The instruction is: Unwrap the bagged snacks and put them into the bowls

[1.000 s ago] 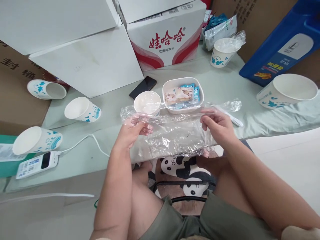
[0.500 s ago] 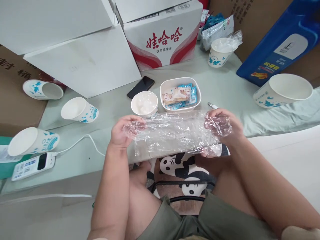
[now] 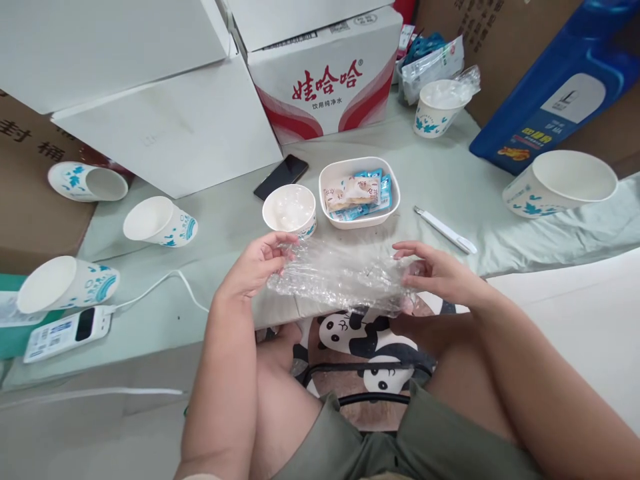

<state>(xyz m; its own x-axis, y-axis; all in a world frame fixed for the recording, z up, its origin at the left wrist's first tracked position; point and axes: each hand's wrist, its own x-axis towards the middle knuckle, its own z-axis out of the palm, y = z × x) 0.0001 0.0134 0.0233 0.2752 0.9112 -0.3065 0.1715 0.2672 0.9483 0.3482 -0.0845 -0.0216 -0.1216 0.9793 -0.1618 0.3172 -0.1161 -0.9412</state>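
A crumpled clear plastic bag [image 3: 343, 275] stretches between my hands over the table's front edge. My left hand [image 3: 263, 263] pinches its left end between thumb and fingers, just in front of a paper cup [image 3: 307, 223] with clear plastic inside. At the other end, my right hand [image 3: 435, 273] holds the film loosely, its index finger stretched out above it; part of the grip is hidden by the bag. Behind the bag stands a white bowl [image 3: 325, 208] of blue and beige sachets. A white utility knife [image 3: 445, 230] lies beyond my right hand.
A phone [image 3: 281, 177] lies behind the cup. Several paper cups lie on the left, near a white power bank [image 3: 67, 333] with a cable. White cartons [image 3: 320, 87] line the back. On the right are a large paper cup [image 3: 530, 193] and a blue bottle [image 3: 530, 107].
The bag has gone from spread flat to more bunched and slightly lower. My right hand has shifted left and its fingers have loosened; the utility knife is now uncovered.
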